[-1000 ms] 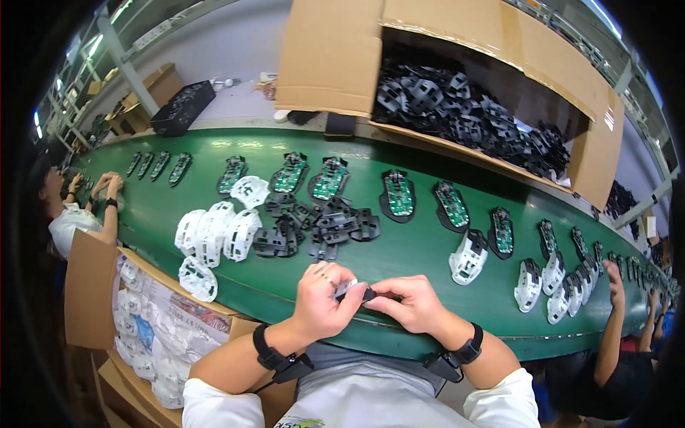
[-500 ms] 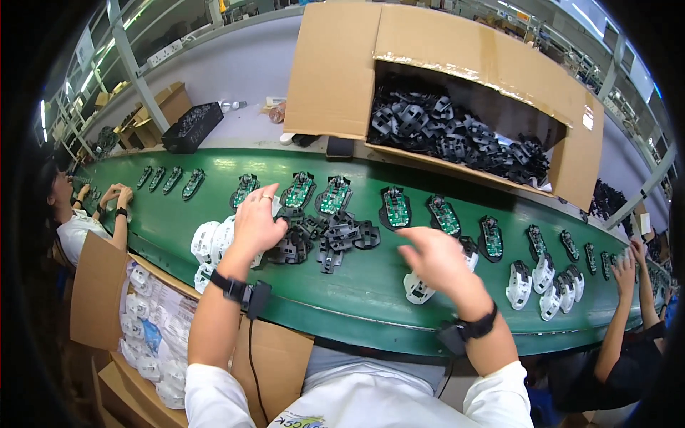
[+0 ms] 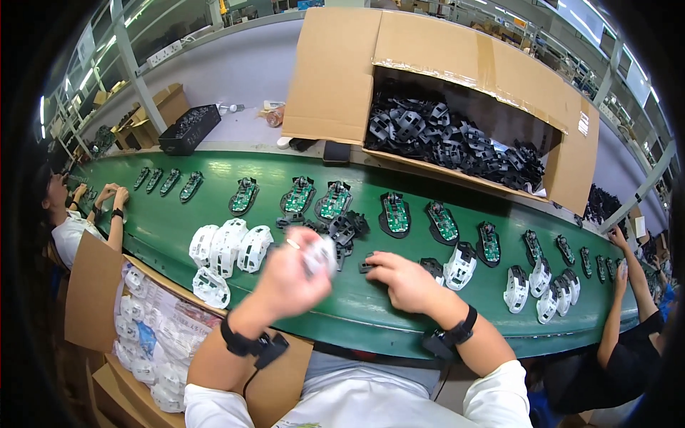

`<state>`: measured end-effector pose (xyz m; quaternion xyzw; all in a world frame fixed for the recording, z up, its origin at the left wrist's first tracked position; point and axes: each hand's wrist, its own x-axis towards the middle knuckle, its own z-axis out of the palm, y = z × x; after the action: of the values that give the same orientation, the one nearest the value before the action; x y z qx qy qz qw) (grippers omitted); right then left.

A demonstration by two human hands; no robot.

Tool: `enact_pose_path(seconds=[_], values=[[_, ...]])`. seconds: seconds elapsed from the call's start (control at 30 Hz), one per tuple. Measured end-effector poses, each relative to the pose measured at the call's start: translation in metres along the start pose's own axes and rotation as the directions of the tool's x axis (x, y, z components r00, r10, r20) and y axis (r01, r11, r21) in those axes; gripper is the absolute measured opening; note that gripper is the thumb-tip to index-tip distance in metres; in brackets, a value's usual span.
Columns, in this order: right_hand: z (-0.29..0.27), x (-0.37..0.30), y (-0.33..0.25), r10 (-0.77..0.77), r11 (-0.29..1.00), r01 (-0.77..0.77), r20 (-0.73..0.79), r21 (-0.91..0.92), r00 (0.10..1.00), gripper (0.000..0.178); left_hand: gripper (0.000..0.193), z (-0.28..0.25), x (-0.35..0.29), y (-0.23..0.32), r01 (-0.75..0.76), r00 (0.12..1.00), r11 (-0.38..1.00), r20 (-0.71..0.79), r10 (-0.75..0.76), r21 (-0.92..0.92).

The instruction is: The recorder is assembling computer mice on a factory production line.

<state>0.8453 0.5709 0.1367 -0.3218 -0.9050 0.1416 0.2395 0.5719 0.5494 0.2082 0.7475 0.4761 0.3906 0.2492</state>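
Note:
My left hand (image 3: 285,282) is closed around a white mouse shell (image 3: 321,257), raised over the belt and a little blurred. Lower and to the right, my right hand (image 3: 410,284) pinches a small dark grey plastic part (image 3: 366,264) at its fingertips. Just beyond my hands lies a loose pile of dark grey plastic parts (image 3: 344,230). Several white mouse shells (image 3: 227,246) rest left of my left hand. Close to my right hand, a white shell with dark inlay (image 3: 460,266) sits on the belt beside another dark piece, partly hidden by the hand.
Mouse bases with green circuit boards (image 3: 334,200) line the green belt (image 3: 321,303). A cardboard box (image 3: 471,60) of dark parts stands behind it; another box (image 3: 93,285), at lower left, holds bagged white shells. Co-workers' arms (image 3: 617,292) reach in from right and left.
My left hand has come from the white shells toward the middle, now carrying one. My right hand has moved left and down to the dark part, uncovering the white shell with dark inlay.

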Motion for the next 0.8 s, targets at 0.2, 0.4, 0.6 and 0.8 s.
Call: enact_pose_path(seconds=[0.2,0.4,0.6,0.8], values=[[0.015,-0.006,-0.03,0.251,0.957,-0.255,-0.044,-0.135,0.967,0.045,0.044,0.061,-0.024,-0.028,-0.172,0.971,0.985,0.171,0.164,0.033],[0.018,-0.021,-0.02,0.23,0.958,-0.22,0.035,-0.183,0.973,0.051,0.039,0.071,-0.031,-0.054,0.372,0.927,0.677,0.211,-0.311,-0.635],[0.011,-0.009,-0.051,0.218,0.925,-0.22,-0.042,-0.311,0.975,0.061,0.047,0.058,-0.03,-0.056,0.34,0.939,0.774,0.241,-0.246,-0.534],[0.027,-0.013,-0.051,0.348,0.89,-0.306,0.071,-0.337,0.935,0.048,0.053,0.056,-0.031,-0.06,0.366,0.928,0.784,0.262,-0.266,-0.502]])
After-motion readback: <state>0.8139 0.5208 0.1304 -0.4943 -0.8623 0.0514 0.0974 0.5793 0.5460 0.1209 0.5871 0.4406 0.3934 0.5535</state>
